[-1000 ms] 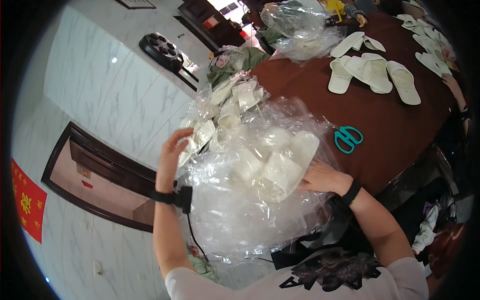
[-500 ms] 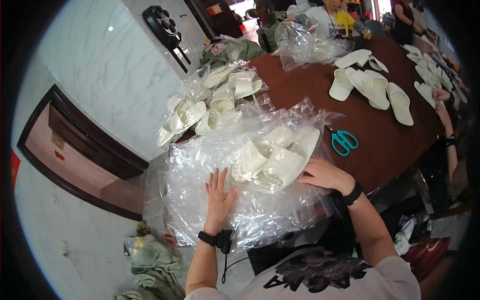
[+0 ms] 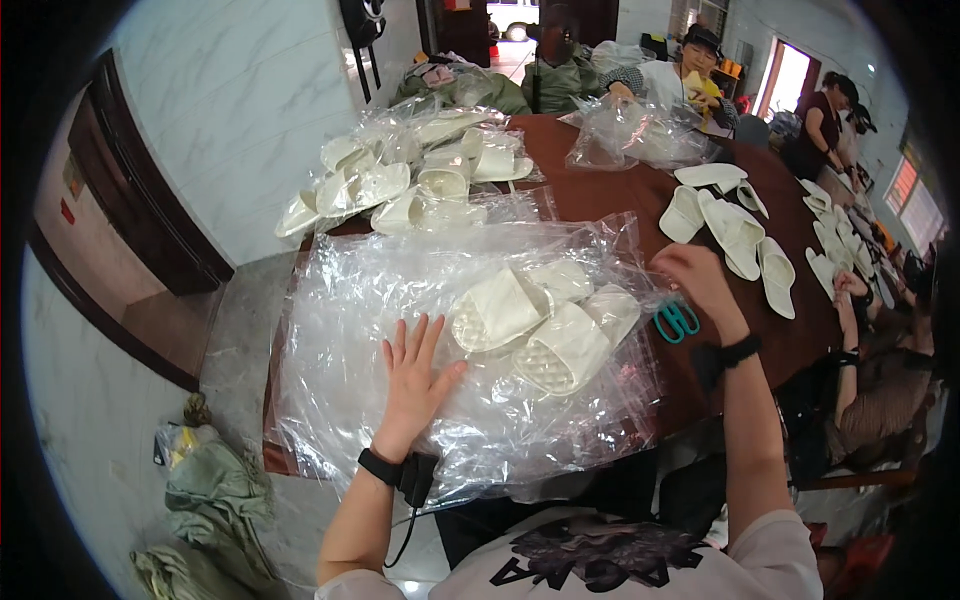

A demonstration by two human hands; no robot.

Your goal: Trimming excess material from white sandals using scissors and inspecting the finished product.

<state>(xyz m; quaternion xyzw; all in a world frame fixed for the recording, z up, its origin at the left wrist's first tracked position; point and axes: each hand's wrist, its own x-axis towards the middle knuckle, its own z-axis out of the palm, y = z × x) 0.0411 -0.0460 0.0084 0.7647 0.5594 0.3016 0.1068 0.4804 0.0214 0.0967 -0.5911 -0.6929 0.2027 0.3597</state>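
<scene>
Marbled wall (image 3: 270, 60) stands left of a brown table (image 3: 560, 175). Clear bags (image 3: 340, 320) cover its near end, with white slippers (image 3: 567, 345) among them, between the hands; whether inside the film, I cannot tell. Left hand (image 3: 412, 380) rests spread on the bags. Right hand (image 3: 697, 272), fingers curled, is just beyond teal scissors (image 3: 678, 320); whether it pinches film is unclear.

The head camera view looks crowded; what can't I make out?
All in the head view:
- Flat clear plastic bags: how many; overlap and glare hide it.
- Bare right hand: whether it grips plastic; curled fingers hide this.
- Teal-handled scissors: the blades, lost among shiny plastic.
- Heaped white slippers in clear wrapping: exact count; they overlap.
- Dark-framed doorway: left side, cut off by the fisheye rim.
</scene>
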